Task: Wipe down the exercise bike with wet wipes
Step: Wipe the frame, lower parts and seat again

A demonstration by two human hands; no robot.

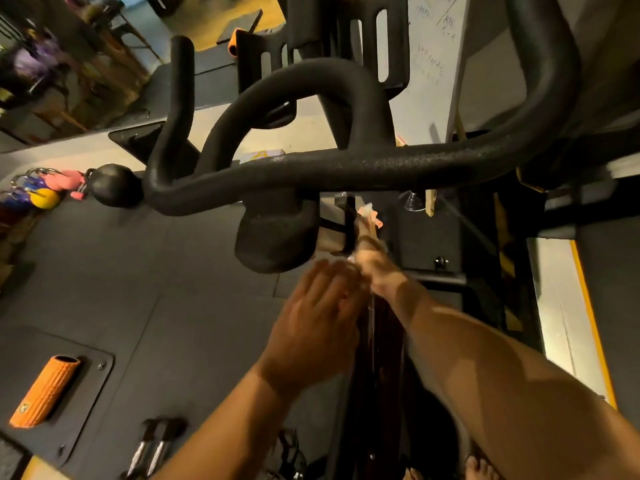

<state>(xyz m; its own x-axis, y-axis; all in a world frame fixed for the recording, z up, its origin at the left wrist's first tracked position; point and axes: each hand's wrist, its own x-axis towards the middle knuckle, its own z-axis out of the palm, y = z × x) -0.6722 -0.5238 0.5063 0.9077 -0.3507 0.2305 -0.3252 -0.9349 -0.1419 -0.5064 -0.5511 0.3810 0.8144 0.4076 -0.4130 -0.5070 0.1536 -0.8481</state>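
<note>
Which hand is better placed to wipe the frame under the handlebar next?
Right, likely. The right hand reaches under the handlebar to the frame bar, beside something pale, maybe a wipe. The left hand sits nearer the body, fingers straight, blurred.

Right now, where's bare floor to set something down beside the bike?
Bare: the dark mat between the black kettlebell, orange foam roller and dumbbells. Crowded: under the handlebar, where the left hand and right hand work close together.

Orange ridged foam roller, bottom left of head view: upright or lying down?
Lying on its side: the orange ridged foam roller rests lengthwise on the dark floor plate, long ribbed side up, hollow end opening sideways.
</note>
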